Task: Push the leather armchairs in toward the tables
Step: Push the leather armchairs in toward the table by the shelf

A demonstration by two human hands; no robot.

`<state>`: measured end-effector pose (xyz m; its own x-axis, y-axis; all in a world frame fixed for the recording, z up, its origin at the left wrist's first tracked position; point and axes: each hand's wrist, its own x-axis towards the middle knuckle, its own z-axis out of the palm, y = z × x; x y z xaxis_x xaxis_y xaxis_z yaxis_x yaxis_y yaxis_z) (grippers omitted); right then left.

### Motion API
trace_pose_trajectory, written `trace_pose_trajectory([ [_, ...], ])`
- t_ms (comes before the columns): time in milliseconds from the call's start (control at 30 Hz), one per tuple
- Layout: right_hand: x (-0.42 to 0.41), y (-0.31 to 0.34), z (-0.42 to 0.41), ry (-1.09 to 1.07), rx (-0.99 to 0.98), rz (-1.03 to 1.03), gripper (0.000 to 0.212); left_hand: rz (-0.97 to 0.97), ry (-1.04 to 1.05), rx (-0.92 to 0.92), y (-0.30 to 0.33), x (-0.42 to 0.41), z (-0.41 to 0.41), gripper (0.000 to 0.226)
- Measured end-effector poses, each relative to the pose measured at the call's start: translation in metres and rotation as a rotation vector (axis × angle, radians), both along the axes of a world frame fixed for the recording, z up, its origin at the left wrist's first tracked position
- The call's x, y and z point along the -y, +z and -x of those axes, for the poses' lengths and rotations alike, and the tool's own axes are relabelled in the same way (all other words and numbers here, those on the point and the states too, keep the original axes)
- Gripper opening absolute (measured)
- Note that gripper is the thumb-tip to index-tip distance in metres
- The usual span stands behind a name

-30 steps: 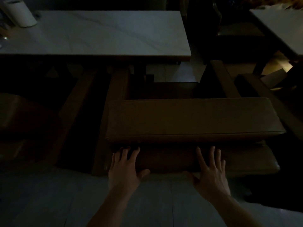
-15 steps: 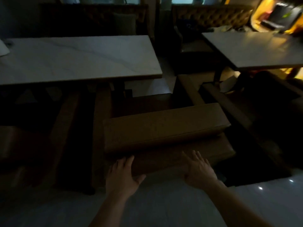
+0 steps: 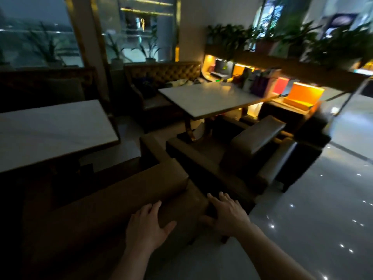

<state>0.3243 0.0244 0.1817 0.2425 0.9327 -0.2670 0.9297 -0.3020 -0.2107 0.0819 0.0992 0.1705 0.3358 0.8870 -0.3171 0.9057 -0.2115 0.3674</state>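
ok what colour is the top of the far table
The far table has a pale, whitish top that looks like marble, seen in the head view.

Glossy pale floor (image 3: 314, 209), dotted with light reflections, carries everything. Brown leather armchair (image 3: 125, 201) stands on it in front of left table (image 3: 50, 130). Second armchair (image 3: 238, 156) stands at right table (image 3: 210, 98); dark armchair (image 3: 302, 146) just beside it. Tufted bench (image 3: 165, 75) behind right table. Both tabletops pale, nearly bare.

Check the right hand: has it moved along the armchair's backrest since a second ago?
Yes. The right hand slid rightward off the back of the armchair to its right corner; earlier it lay flat on the back, well inside that corner.
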Motion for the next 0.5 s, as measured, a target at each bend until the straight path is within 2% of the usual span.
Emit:
trace_pose_trajectory([
  [300,0.124,0.03,-0.225,-0.218,0.03,-0.051,0.095,-0.07,-0.149,0.077,0.029,0.067,-0.24,0.09],
  [500,0.168,0.029,-0.348,-0.29,0.049,-0.054,0.099,-0.109,-0.225,0.09,0.031,0.104,-0.366,0.091],
])
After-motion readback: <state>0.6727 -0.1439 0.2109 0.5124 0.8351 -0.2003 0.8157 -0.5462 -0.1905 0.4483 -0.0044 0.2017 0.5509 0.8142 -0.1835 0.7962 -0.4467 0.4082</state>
